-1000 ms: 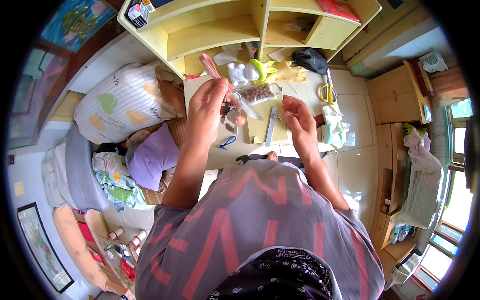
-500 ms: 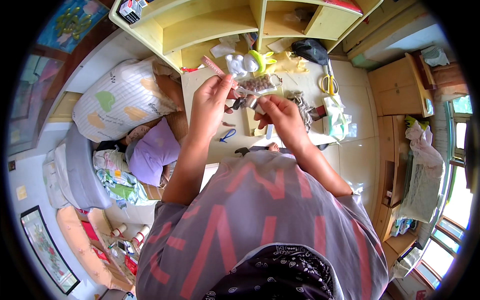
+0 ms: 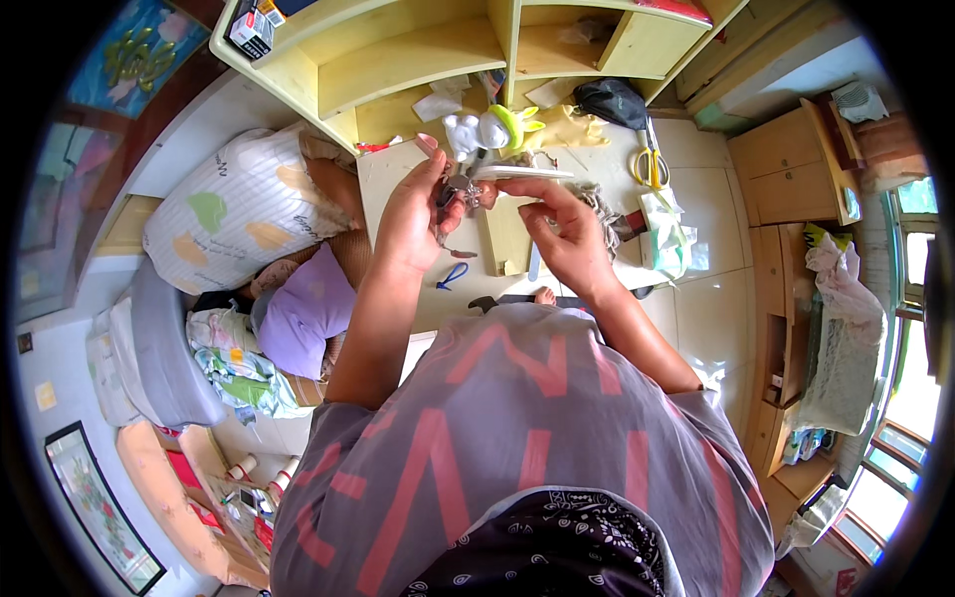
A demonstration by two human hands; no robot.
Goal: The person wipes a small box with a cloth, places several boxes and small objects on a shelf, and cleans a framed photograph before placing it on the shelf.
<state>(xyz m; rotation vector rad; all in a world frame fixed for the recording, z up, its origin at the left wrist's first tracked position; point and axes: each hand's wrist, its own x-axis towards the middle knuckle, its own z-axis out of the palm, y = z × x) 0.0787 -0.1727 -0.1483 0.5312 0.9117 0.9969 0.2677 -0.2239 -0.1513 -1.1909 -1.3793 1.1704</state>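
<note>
My left hand [image 3: 410, 214] is closed around a keychain with small dark and silvery metal pieces [image 3: 461, 189] showing at its fingers. Its pink strap [image 3: 428, 144] sticks up past the thumb. Level above the fingertips lies a thin white flat piece [image 3: 527, 173], seen edge-on; what bears it is partly hidden. My right hand [image 3: 565, 234] has its index finger stretched left, just under that piece, with the thumb apart from it. Below the hands are a shallow tan box [image 3: 507, 244] and a blue looped tie [image 3: 453, 276] on the white table [image 3: 393, 169].
A white plush toy with a green hood [image 3: 497, 129] sits at the table's back, beside yellow cloth [image 3: 569, 131] and a black bag [image 3: 610, 102]. Yellow-handled scissors [image 3: 651, 167], grey cord [image 3: 597, 209] and a tissue pack [image 3: 667, 234] lie right. A wooden shelf [image 3: 413, 75] stands behind.
The pink strap has tipped and shows less of its length. The white flat piece now shows edge-on between the hands. My right index finger has straightened out of a pinch.
</note>
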